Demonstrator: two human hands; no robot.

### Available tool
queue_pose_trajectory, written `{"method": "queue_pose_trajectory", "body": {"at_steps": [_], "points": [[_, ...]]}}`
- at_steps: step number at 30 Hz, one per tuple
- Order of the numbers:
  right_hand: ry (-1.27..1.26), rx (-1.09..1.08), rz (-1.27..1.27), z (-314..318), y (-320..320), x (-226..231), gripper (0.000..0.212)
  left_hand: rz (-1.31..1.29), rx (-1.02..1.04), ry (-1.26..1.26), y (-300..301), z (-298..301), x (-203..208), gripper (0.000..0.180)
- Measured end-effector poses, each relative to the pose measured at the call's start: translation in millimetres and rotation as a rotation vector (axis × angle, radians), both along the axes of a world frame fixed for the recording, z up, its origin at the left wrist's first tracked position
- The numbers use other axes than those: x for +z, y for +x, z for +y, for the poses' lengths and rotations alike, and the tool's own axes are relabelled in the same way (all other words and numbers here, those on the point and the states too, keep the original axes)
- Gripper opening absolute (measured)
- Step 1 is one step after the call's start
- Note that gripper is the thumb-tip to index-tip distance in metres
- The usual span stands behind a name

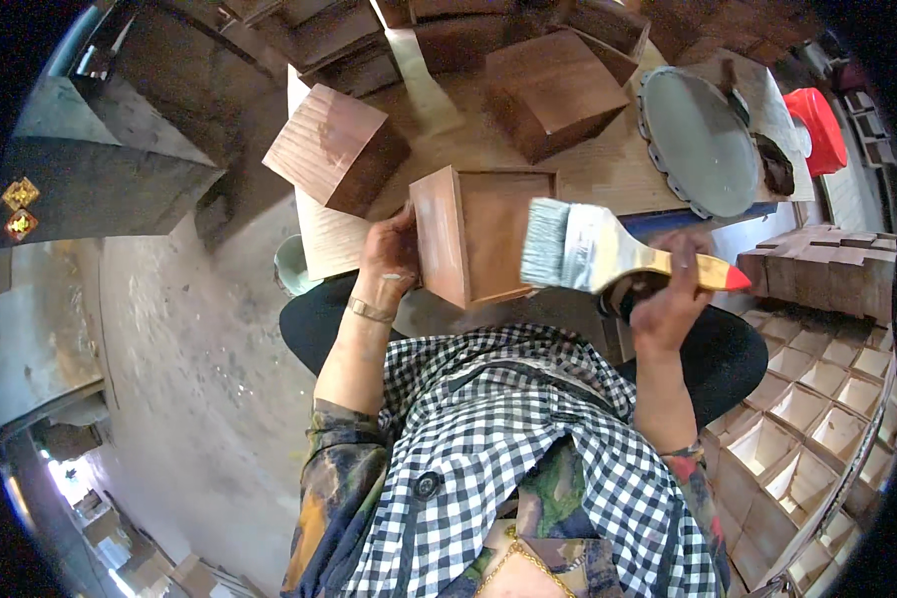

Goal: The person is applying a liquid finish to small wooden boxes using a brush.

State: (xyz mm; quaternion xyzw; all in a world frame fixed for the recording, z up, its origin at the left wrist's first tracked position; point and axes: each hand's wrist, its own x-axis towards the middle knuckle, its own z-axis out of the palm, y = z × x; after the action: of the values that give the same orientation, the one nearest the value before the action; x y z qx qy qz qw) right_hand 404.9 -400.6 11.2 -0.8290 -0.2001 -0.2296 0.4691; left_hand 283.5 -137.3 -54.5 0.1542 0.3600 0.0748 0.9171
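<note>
My left hand [391,249] is closed on the left side of a brown wooden box [439,239], whose open side shows its inner walls. The box is held tilted over my lap, at the near edge of the table. In my right hand [671,299] is a wide paintbrush [608,251] with pale bristles and a yellow handle tipped red. Its bristles point left, in front of the box's right part; whether they touch it I cannot tell. Some of my left fingers are hidden behind the box.
Two more wooden boxes [329,145] [553,90] stand on the wooden table [439,130]. A round grey lid-like disc [703,140] lies at the right, near a red container [815,130]. A pale bucket [294,265] stands left of the table. Rows of unfinished boxes [802,399] fill the right side.
</note>
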Motion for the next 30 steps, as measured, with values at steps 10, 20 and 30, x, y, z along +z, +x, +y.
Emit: {"method": "queue_pose_trajectory", "body": {"at_steps": [10, 20, 30], "points": [[0.380, 0.184, 0.557, 30, 14, 15, 0.014, 0.042, 0.013, 0.058, 4, 3, -11, 0.022], [0.258, 0.256, 0.375, 48, 2, 41, 0.011, 0.066, 0.029, 0.064, 8, -1, -7, 0.024], [0.238, 0.323, 0.355, 43, 4, 40, 0.012, 0.005, 0.016, 0.041, 6, -2, -15, 0.024]]}}
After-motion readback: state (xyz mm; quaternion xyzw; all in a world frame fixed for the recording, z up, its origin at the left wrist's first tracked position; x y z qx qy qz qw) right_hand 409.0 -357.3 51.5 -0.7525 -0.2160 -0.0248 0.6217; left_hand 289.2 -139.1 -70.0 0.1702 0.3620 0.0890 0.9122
